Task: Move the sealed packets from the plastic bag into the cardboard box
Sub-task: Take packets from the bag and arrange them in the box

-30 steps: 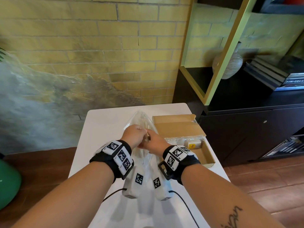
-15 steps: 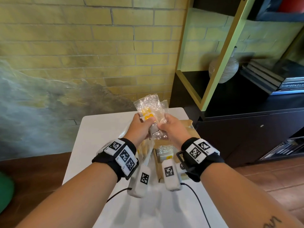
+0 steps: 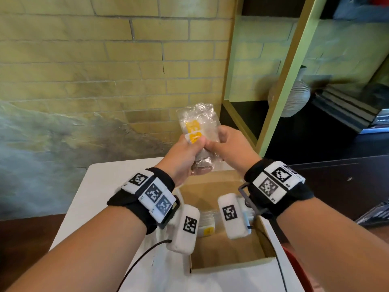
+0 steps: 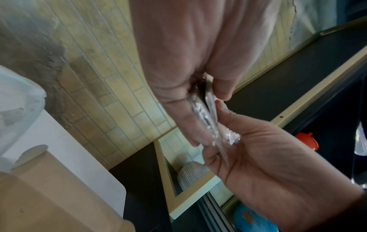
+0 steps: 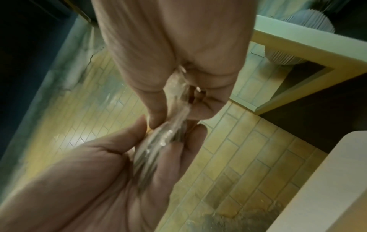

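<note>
- Above the cardboard box [image 3: 223, 247], both hands grasp clear crinkled sealed packets [image 3: 197, 125] with yellow labels: left hand [image 3: 183, 157], right hand [image 3: 233, 148].
- Since before, the packets are raised higher.

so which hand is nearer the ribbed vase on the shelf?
Right. The right hand is on the vase side of the packets; the left hand is further away.

Clear, crinkly packets [image 3: 197, 123] with yellow-orange labels sit between each hand, above a plain brown cardboard box [image 3: 229, 264] on a white table [image 3: 101, 186], before a yellow brick wall [image 3: 105, 60].
</note>
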Tool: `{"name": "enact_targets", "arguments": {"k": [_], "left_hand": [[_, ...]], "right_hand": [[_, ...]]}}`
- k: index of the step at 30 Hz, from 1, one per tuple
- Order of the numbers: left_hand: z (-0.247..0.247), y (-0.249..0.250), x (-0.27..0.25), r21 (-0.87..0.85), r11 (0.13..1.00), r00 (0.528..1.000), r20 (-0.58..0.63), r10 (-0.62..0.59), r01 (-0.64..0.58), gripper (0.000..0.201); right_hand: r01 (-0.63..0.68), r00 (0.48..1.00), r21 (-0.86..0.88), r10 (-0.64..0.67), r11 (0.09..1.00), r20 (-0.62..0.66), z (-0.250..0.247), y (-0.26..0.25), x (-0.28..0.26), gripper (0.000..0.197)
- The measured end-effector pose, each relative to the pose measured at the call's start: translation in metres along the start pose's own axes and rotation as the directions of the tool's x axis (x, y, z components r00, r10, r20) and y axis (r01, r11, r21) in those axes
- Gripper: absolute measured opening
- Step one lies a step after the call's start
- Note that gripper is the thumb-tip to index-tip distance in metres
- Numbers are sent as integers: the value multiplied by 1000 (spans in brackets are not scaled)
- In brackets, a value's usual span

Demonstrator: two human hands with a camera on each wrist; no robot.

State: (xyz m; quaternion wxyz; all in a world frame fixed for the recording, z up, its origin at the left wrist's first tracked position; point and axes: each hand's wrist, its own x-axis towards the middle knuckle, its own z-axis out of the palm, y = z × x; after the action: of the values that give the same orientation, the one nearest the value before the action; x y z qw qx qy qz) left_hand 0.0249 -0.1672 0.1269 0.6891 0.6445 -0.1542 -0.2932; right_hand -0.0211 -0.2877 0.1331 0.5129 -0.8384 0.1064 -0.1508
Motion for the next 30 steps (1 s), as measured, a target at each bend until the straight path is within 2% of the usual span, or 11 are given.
{"name": "enact_targets", "arguments": {"k": [4, 7, 9, 12, 16, 22, 26, 30], "left_hand": [[-2, -23, 15, 11, 996, 995, 44, 86, -87, 30], [-5, -31, 17, -1, 989, 986, 80, 148, -148, 17], [-5, -37, 14, 11, 981, 976, 97, 193, -195, 10], [-3, -49, 6, 42, 970, 970, 66, 235, -238, 12], [5, -68, -25, 63, 961, 963, 15, 270, -270, 18], [24, -87, -86, 83, 962, 964, -30, 263, -260, 19], [30, -94, -113, 89, 968, 966, -91, 244, -236, 17], [35, -95, -127, 77, 974, 968, -118, 220, -212, 19]], "right_hand": [[15, 999, 15, -15, 1000, -34, -1, 22, 9, 17], [34, 999, 36, -33, 999, -36, -3, 27, 10, 3], [72, 996, -2, -72, 997, -58, -2, 32, 9, 7], [116, 991, -47, -119, 992, -66, 2, 40, 1, 18], [100, 994, -21, -100, 995, -48, 6, 50, -31, 26], [124, 991, -5, -124, 992, -39, -3, 46, -95, 13], [123, 991, 0, -123, 992, -54, -15, 47, -125, 23], [122, 991, -22, -122, 992, -45, -20, 51, -143, 22]]}}
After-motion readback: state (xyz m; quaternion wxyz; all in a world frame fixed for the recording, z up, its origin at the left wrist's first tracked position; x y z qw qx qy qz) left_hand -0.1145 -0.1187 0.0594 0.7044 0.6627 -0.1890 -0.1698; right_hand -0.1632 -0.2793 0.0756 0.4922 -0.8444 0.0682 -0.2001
